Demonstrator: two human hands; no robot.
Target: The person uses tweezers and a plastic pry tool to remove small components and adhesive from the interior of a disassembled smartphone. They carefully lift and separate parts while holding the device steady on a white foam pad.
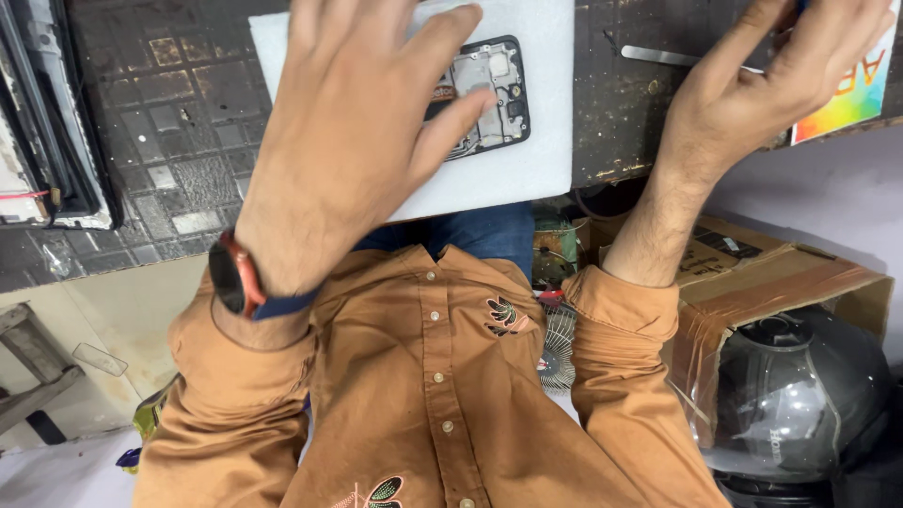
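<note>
Phone frame [484, 94] lies under flat left hand [353, 122], fingers spread.

This is a small phone-repair workshop. An opened smartphone [484, 94] with its back off and its circuit boards bare lies on a white foam pad [527, 169] on a dark, scuffed tabletop [169, 141], with metal tweezers [663, 56] nearby. Stacked device frames [47, 122] sit at the tabletop's edge, and below it are a taped cardboard box [781, 273], a small fan [560, 343] and a dark helmet [800, 395].
</note>
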